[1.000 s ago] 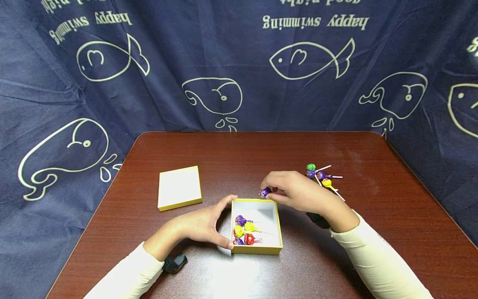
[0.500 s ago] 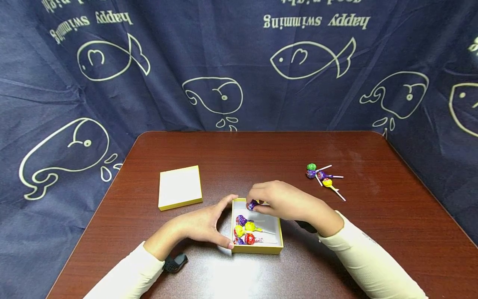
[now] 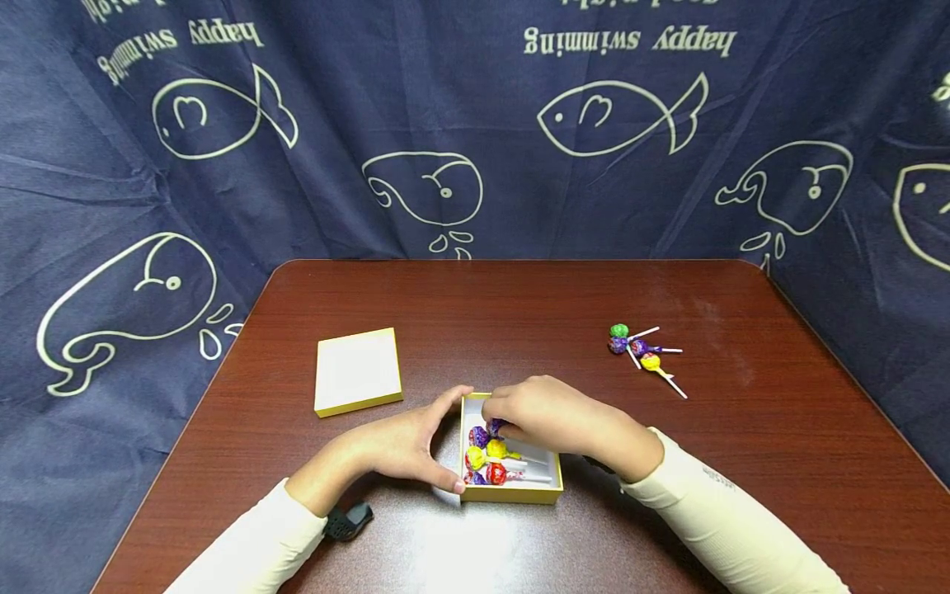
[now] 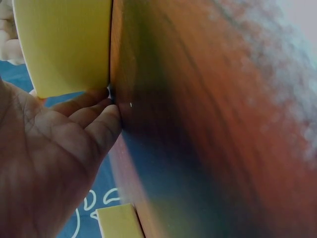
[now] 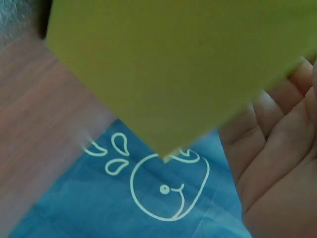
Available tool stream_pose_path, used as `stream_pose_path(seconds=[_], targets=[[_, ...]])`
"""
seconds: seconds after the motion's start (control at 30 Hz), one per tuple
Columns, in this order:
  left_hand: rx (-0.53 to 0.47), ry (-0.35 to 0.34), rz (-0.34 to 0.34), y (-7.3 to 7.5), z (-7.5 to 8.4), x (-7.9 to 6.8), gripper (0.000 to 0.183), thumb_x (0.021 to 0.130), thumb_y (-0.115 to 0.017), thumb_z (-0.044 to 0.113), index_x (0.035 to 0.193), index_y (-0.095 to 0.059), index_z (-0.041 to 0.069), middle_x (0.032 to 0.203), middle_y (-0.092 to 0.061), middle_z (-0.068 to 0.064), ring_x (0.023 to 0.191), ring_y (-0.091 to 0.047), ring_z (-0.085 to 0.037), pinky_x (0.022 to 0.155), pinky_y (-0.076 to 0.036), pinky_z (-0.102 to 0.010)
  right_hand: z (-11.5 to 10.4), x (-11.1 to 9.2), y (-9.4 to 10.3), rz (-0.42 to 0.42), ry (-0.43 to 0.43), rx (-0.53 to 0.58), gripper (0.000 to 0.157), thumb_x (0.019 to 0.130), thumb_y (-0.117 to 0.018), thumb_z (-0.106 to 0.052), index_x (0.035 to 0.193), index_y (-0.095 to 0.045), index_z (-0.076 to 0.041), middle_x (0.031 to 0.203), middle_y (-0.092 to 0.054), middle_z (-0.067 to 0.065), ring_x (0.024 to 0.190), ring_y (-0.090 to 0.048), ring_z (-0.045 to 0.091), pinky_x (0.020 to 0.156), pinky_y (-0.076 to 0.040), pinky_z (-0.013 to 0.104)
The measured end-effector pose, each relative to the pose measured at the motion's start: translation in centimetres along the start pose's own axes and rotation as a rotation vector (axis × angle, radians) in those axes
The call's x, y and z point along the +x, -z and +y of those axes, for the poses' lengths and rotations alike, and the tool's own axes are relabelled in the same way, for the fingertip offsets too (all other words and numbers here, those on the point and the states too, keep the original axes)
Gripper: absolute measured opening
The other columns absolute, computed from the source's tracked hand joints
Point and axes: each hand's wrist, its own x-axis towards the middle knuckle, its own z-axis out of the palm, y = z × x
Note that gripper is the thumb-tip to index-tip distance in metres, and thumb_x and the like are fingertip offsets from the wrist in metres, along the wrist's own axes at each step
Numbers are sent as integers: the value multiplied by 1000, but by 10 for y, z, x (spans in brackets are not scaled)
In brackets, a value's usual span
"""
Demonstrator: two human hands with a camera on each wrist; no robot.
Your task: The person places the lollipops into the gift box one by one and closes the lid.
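Observation:
A yellow-sided box with a white inside (image 3: 512,496) stands uncovered near the table's front middle. My left hand (image 3: 397,444) holds its left side, thumb at the near corner and forefinger at the far one. My right hand (image 3: 552,417) reaches over the box's far right part and pinches a purple-wrapped lollipop (image 3: 495,427), its stick hidden. Beneath lie several lollipops: a purple one (image 3: 478,437), two yellow ones, a red one (image 3: 496,473) and part of another purple one. The left wrist view shows the box wall (image 4: 64,44) beside my fingers; in the right wrist view the box (image 5: 173,64) covers the fingertips.
The box's lid (image 3: 358,371), white with yellow sides, lies to the left behind my left hand. Several lollipops, among them a yellow one (image 3: 651,363) and a green one (image 3: 619,331), lie at the right back. A blue curtain (image 3: 505,206) hangs behind the table (image 3: 475,305).
My right hand has carried the purple lollipop from behind the box's far edge, forward and left, down into the box beside the others. My left hand has stayed on the box.

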Motion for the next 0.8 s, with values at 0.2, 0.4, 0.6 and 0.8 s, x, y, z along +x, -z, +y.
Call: stream_pose_path(seconds=[0.2,0.4,0.6,0.8], targets=[[0,2,-3,0,0,0,121,68,-85,54,158,-11,21,152,-37,-7,136,-37,-17,114,-28,-41,-3,2,-6,-50,-33,-45,10,87,-74,-16,87,-65,-17,77,-57,-10,55,-45,8,50,-44,29],[1,4,-2,0,0,0,122,68,-85,55,158,-11,21,150,-39,-6,134,-39,-16,113,-29,-41,-2,4,-11,-35,-46,-123,12,86,-75,-18,85,-63,-18,74,-58,-9,53,-45,9,48,-43,30],[-7,5,-5,0,0,0,121,68,-86,55,158,-10,22,151,-38,-5,133,-40,-17,113,-30,-42,-4,6,-17,-15,-33,-176,19,81,-76,-15,79,-58,-18,73,-59,-6,49,-45,11,44,-42,30],[-7,5,-7,1,1,0,121,68,-85,54,158,-10,22,151,-37,-5,134,-40,-17,113,-29,-41,-8,7,-22,-2,-35,-229,19,80,-77,-15,78,-58,-17,72,-58,-5,47,-44,11,42,-41,30]])
